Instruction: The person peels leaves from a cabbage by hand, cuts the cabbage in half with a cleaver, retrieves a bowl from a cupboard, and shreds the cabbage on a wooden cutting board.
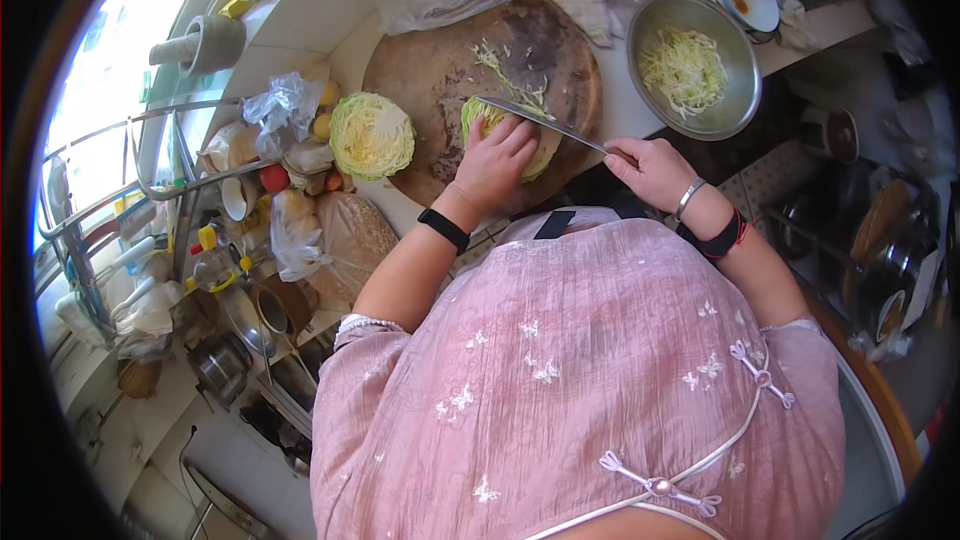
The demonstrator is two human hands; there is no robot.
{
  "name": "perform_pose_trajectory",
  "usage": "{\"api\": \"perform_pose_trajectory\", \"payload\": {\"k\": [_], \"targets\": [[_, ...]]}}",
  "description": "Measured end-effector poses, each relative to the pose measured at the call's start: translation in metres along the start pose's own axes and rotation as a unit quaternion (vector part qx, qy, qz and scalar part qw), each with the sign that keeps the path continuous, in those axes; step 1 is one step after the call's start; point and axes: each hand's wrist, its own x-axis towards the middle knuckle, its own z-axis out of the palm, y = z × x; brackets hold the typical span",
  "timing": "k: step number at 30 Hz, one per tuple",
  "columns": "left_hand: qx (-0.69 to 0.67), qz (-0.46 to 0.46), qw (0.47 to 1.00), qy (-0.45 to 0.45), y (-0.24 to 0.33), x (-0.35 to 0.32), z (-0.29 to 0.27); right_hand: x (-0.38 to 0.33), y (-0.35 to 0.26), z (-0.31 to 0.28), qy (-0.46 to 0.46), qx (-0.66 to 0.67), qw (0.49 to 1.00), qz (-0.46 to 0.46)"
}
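Note:
My right hand (653, 172) is closed round the handle of a kitchen knife (556, 124). Its blade reaches left across a piece of cabbage (543, 154) on the round wooden chopping board (420, 70). With bent fingers, my left hand (491, 162) holds that piece down, close beside the blade, and covers much of it. Another cut cabbage half (371, 136), pale face up, lies at the board's left edge. Cabbage shreds (490, 58) are scattered on the board beyond the knife. Right of the board, a metal bowl (741, 112) contains a heap of shredded cabbage (688, 73).
Small bowls (749, 2) stand beyond the metal bowl. A clear plastic bag (465, 2) lies along the board's far edge. Bagged food (352, 240) and a wire rack (190, 180) crowd the left, near a stone mortar (213, 45). Pans (885, 270) are at the right.

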Motion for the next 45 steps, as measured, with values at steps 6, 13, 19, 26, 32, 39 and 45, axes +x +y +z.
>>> {"api": "perform_pose_trajectory", "payload": {"k": [6,13,19,26,32,39,45], "targets": [[0.004,-0.010,1.000,0.002,-0.005,0.001,0.000,0.039,0.020,0.021,-0.007,0.001,1.000,-0.029],[-0.009,-0.024,0.999,0.039,-0.008,-0.001,0.006,0.043,0.011,0.005,0.030,0.058,0.996,-0.056],[-0.005,-0.018,0.998,0.065,-0.007,-0.010,0.018,0.003,-0.015,-0.030,-0.063,0.008,0.998,-0.010],[-0.004,-0.032,0.996,0.086,-0.006,-0.007,0.014,0.026,-0.005,-0.014,-0.061,0.008,0.997,-0.035],[-0.003,-0.025,0.996,0.090,-0.009,-0.008,0.018,0.076,0.018,0.026,-0.049,0.004,0.997,-0.058],[0.007,-0.045,0.995,0.093,-0.009,-0.014,0.021,0.062,0.001,-0.001,-0.024,0.063,0.995,-0.075],[-0.012,-0.046,0.991,0.123,-0.008,-0.018,0.028,0.020,-0.037,-0.044,-0.109,-0.016,0.994,-0.018]]}}
